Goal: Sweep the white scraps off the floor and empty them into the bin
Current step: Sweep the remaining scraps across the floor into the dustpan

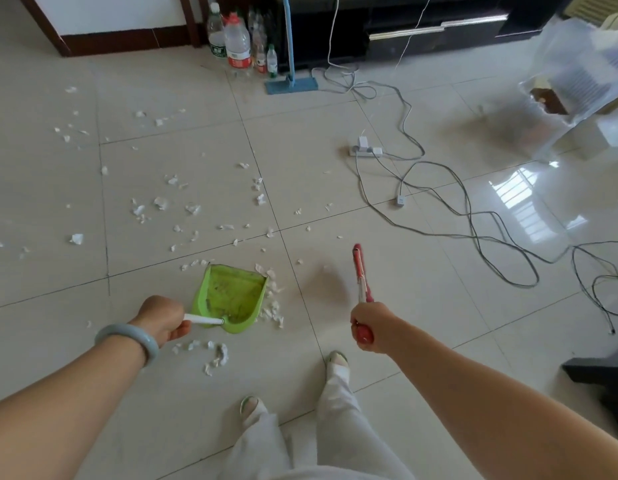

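A green dustpan [231, 296] rests on the tiled floor just ahead of my feet, its mouth facing away from me. My left hand [162, 320] grips its white handle. My right hand [370, 327] is closed on the red handle of a broom [361, 275], whose shaft points forward and down; its bristle end shows only as a blur over the floor. White scraps [183, 206] lie scattered across the tiles ahead and to the left. More scraps [273, 306] are heaped along the dustpan's right side, and a few sit beneath my left hand. No bin is clearly visible.
A power strip [364, 150] with long grey cables [474, 223] snakes over the floor to the right. Plastic bottles [236, 43] and a blue mop [292, 83] stand at the back by a dark cabinet. A clear plastic container [577, 84] sits far right.
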